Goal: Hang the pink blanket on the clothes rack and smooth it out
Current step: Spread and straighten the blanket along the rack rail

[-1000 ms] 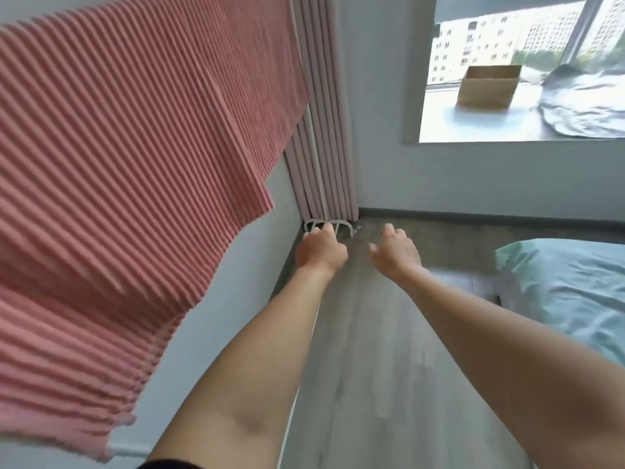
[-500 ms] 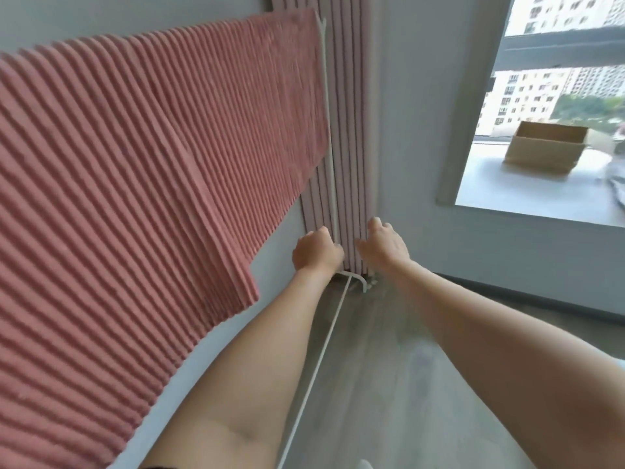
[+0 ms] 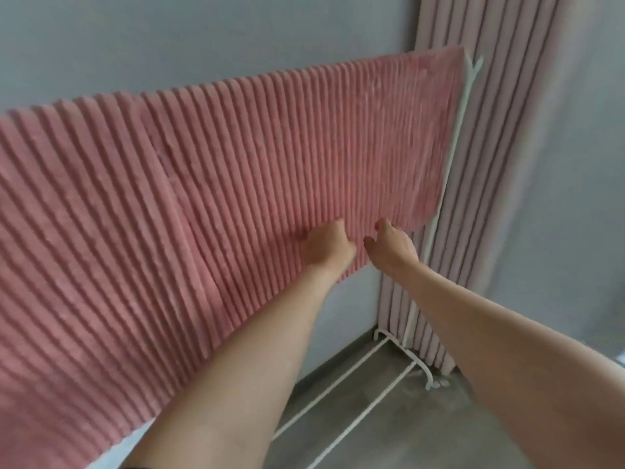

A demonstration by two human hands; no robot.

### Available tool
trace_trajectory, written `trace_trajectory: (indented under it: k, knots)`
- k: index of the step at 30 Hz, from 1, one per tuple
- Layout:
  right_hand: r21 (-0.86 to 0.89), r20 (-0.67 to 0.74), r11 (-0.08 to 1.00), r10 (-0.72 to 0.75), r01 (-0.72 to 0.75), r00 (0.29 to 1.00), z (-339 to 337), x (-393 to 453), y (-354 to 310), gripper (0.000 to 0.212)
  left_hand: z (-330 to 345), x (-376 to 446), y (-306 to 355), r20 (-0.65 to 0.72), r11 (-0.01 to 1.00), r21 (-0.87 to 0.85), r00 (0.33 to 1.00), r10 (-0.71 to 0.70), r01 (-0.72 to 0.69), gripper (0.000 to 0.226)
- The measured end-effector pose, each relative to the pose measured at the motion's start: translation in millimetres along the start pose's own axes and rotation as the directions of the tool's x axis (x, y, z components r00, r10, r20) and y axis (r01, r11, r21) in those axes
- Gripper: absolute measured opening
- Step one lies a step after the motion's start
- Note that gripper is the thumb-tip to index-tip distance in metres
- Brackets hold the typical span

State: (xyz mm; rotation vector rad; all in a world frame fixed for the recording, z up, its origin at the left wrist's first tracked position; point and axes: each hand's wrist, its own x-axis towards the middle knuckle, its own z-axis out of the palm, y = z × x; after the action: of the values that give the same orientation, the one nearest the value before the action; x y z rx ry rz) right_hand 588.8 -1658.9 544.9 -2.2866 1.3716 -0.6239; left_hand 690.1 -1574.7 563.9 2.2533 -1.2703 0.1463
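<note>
Two bare forearms reach up from the bottom edge toward the middle. The left hand (image 3: 326, 247) sits just past centre toward 5 o'clock, its knuckles facing the viewer and its fingers curled into the lower hem of the pink blanket (image 3: 236, 184), gripping the cloth. Just beside it at 3 o'clock, the right hand (image 3: 392, 247) pinches the same hem, thumb out to the side and fingertips tucked behind the edge.

The blanket is a thick, plush pink cloth with soft raised ribs running top to bottom. It hangs draped over the top bar of the white clothes rack (image 3: 453, 157), spreading from the 9 o'clock edge to the rack's upright post at 2 o'clock. A long fold line crosses it left of centre, and its lower hem slants down toward 7 o'clock.

Half a second ago both hands were below the blanket, near the rack's post and clear of the cloth; now they have risen and taken hold of the hem.

Beyond the rack stand the grey wall (image 3: 203, 38) and, at 2 o'clock, a pale pink pleated curtain (image 3: 500, 164).
</note>
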Motion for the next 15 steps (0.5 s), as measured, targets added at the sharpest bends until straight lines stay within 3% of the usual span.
trace_trajectory:
  k: [3,7,10,15]
  knots:
    - [0.054,0.026,0.981,-0.190,0.188,0.981,-11,35,-14,0.035,-10,20,0,-0.148,0.992,0.069,0.985,-0.094,0.106,0.018]
    - [0.189,-0.066,0.877,-0.437,0.441,0.897,-44,61,-40,0.020,-33,34,15,-0.302,0.968,0.147,0.941,-0.152,0.203,0.014]
    - [0.245,-0.147,0.784,-0.552,0.571,0.821,-69,74,-73,0.009,-64,45,33,-0.432,0.962,0.189,0.896,-0.100,0.199,0.009]
    - [0.302,-0.408,0.551,-0.663,0.778,0.628,-110,67,-135,0.009,-128,44,53,-0.581,0.947,0.301,0.809,0.091,0.110,0.009]
